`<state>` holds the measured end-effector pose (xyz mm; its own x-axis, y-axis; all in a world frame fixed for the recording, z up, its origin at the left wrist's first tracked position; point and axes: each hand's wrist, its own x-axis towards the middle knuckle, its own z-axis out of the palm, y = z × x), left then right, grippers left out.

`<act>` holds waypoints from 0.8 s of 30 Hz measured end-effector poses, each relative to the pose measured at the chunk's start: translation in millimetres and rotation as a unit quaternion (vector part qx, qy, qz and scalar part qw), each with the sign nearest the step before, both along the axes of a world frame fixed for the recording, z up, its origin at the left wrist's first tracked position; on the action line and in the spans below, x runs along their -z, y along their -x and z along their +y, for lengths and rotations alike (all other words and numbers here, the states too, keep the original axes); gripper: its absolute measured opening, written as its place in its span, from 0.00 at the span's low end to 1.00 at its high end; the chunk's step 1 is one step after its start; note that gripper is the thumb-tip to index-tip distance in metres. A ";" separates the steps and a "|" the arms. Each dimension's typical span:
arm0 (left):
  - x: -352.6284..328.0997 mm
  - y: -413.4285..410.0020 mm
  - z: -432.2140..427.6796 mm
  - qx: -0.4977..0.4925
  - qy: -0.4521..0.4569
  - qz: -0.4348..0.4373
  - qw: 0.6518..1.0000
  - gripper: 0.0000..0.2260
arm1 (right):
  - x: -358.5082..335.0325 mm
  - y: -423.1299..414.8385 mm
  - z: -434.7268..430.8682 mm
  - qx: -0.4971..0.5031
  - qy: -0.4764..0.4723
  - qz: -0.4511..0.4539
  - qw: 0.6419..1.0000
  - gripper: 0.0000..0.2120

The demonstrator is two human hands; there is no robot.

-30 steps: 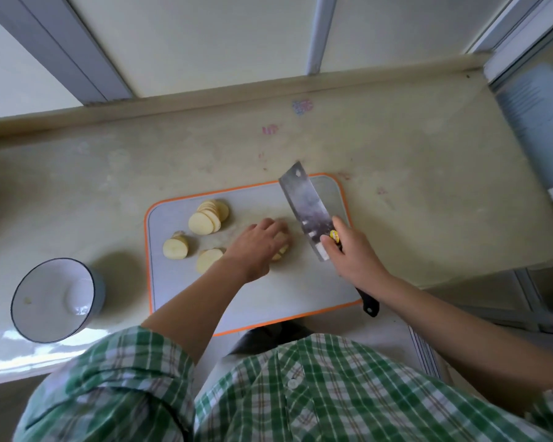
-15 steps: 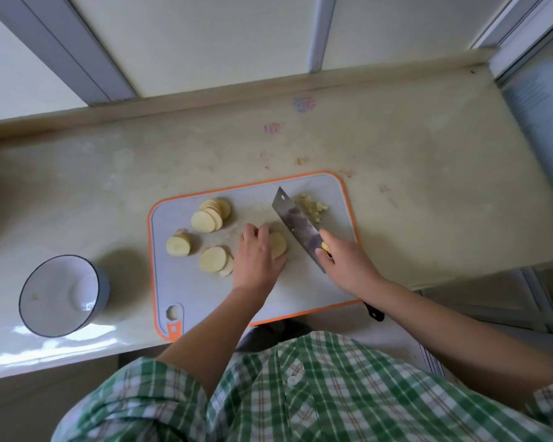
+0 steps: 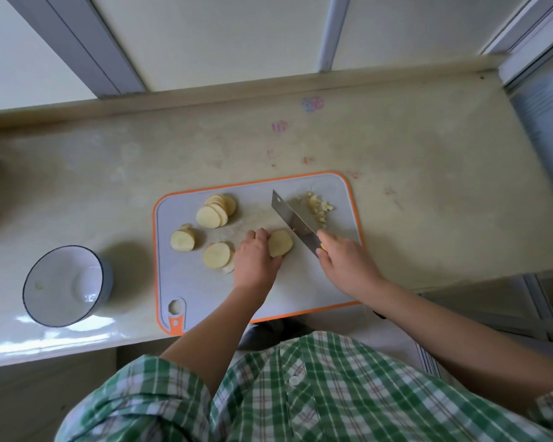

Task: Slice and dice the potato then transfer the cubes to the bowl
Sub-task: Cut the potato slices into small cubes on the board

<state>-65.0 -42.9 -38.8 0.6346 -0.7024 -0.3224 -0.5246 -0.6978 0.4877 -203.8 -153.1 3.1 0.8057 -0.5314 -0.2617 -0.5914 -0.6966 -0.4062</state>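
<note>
the left hand's fingers point(image 3: 261, 238) are curled down on the near edge of a potato slice point(image 3: 281, 243), holding it flat on the cutting board point(image 3: 300, 282). the left hand point(image 3: 256, 260) now points straight away from the person; a second ago it lay slanted across the slices and covered them.

just right of those fingers, the right hand point(image 3: 345, 261) is wrapped round the handle of the cleaver point(image 3: 296, 223). a second ago the blade showed its broad face. it has since turned onto its edge, almost touching the slice's far right side. its long axis runs on a slant from the right hand away and to the left, tip furthest off.

beyond the blade, past the right fingers, the diced pile point(image 3: 318, 208) has come into view. one batch looks done and pushed aside, and the next slice is being lined up for cutting.

the held slice lies cut face up. it is only slightly oval, and its longer axis seems to run away from the person, leaning right.

left of the left fingers lie the uncut slices point(image 3: 217, 210), in three small groups. further left, off the board on the counter point(image 3: 428, 186), stands the bowl point(image 3: 63, 283), with no cubes in it yet.
</note>
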 end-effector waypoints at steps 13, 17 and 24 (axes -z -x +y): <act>2.9 -3.8 -3.2 0.050 0.062 -0.014 0.997 0.21 | -4.5 -11.0 16.2 -0.024 -0.007 0.060 0.998 0.12; 3.3 -4.7 -3.6 0.042 0.068 -0.008 0.997 0.22 | 1.4 -17.5 26.1 -0.007 -0.011 0.069 0.998 0.15; 3.8 -4.8 -2.8 0.043 0.082 -0.008 0.996 0.22 | 16.2 -18.7 33.1 0.014 0.000 0.052 0.999 0.13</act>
